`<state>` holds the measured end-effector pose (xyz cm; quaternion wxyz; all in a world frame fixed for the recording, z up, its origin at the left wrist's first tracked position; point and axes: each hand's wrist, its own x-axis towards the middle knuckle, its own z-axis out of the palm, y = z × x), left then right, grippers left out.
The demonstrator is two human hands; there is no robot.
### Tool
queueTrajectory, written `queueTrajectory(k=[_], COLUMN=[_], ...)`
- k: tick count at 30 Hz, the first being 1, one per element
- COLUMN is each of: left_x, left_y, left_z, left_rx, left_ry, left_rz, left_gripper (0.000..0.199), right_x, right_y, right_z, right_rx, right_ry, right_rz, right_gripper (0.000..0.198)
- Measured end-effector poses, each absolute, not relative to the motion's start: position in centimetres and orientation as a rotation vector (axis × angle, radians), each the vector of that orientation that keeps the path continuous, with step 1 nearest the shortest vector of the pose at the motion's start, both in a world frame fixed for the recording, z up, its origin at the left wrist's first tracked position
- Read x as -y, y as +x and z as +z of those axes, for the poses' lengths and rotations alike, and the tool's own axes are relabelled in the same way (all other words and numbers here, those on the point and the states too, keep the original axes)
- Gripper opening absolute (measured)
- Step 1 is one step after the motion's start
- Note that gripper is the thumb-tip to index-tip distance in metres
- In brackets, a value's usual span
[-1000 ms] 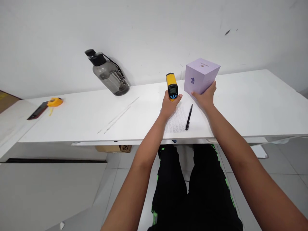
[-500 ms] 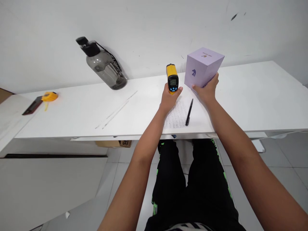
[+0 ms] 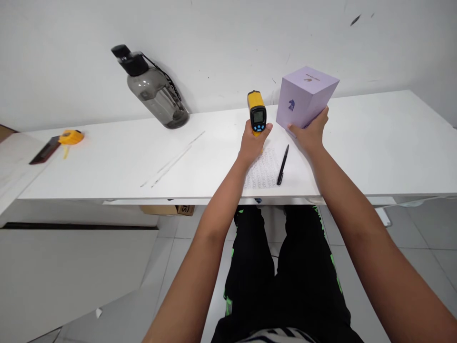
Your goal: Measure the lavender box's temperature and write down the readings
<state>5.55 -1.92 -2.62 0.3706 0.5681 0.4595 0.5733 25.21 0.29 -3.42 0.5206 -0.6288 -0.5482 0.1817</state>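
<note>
Left hand (image 3: 254,143) fisted round yellow IR thermometer (image 3: 256,113), right hand (image 3: 310,135) clasping lilac box (image 3: 304,98) at table (image 3: 374,143) back edge; reading step, needs steady aim.

A long white worktop (image 3: 374,143) runs along a plain white wall (image 3: 221,43) bearing small dark marks near its upper right. The floor (image 3: 421,247) is laid in pale grey tiles. A cardboard box (image 3: 167,210) sits beneath the worktop's front edge. Lighting is even and diffuse.
</note>
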Motion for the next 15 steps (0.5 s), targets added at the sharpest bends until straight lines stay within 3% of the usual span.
queueTrajectory(k=[15], left_x=[1.6], left_y=[5.5], left_z=[-3.3], left_rx=[-1.178], left_ry=[1.489], left_rz=[1.525], left_gripper=[0.036], right_x=[-1.2], right_y=[25.9], right_z=[-4.7], right_rx=[1.325], right_ry=[-1.476], right_rz=[0.402], right_gripper=[0.096])
